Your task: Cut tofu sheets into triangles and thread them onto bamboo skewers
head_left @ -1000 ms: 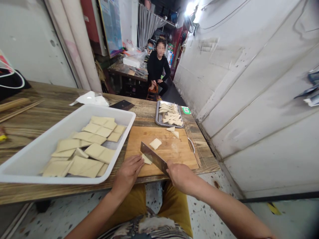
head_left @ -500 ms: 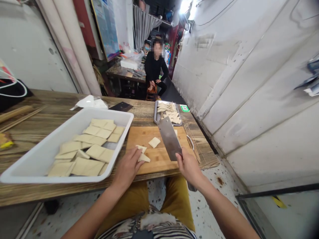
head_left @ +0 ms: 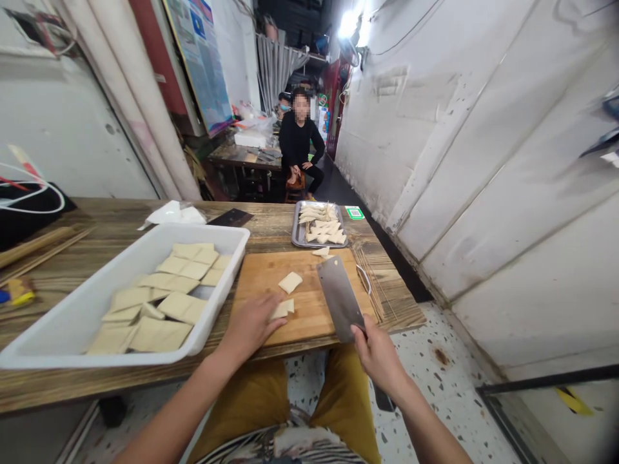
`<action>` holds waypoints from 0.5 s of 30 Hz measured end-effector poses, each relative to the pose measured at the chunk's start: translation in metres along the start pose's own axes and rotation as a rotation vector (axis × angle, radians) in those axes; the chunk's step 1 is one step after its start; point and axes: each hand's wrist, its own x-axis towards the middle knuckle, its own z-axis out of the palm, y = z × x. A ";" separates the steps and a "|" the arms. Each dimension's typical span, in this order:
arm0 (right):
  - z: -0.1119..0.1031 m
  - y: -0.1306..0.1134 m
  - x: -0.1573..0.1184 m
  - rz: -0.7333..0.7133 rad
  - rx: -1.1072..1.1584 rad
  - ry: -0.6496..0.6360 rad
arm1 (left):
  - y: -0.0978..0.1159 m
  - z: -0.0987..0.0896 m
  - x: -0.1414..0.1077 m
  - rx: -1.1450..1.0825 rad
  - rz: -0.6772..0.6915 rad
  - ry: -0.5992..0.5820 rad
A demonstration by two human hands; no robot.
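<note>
My right hand (head_left: pixel 380 354) grips the handle of a cleaver (head_left: pixel 341 299), whose wide blade slants over the right part of a wooden cutting board (head_left: pixel 309 322). My left hand (head_left: pixel 252 323) is on the board's left side, fingers and thumb closed around small pale tofu pieces (head_left: pixel 284 309); its fingers partly cover them. Just beyond lies a loose square tofu piece (head_left: pixel 291 282). A small tofu wedge (head_left: pixel 321 252) rests at the board's far edge, near the blade's tip.
To the left, a white plastic tub (head_left: pixel 213 319) holds several tofu slabs. Behind the board, a metal tray (head_left: pixel 296 236) carries cut tofu pieces. Thin wooden skewers (head_left: pixel 380 287) lie to the right. A person in black (head_left: pixel 300 142) sits beyond the table.
The tofu pieces under my left hand were spread apart and now sit closer together. The cleaver has shifted right and toward me, uncovering the wedge at the far edge. The view has tilted slightly.
</note>
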 end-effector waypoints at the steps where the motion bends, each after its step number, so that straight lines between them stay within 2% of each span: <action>1: -0.001 0.002 -0.001 0.013 0.017 -0.004 | -0.001 -0.002 -0.001 0.039 -0.079 -0.006; 3: -0.001 0.004 -0.003 0.025 0.045 -0.004 | -0.002 -0.007 -0.002 0.121 -0.228 -0.081; 5: -0.001 0.006 -0.004 0.023 0.060 0.002 | -0.003 -0.012 -0.001 0.120 -0.289 -0.156; 7: 0.001 0.007 -0.005 0.014 0.063 0.011 | -0.003 -0.016 0.002 0.061 -0.259 -0.221; 10: 0.004 0.009 -0.007 0.014 0.069 0.018 | 0.000 -0.017 0.009 -0.003 -0.219 -0.254; 15: 0.003 0.011 -0.012 0.016 0.119 0.009 | 0.012 -0.002 0.021 0.001 -0.195 -0.265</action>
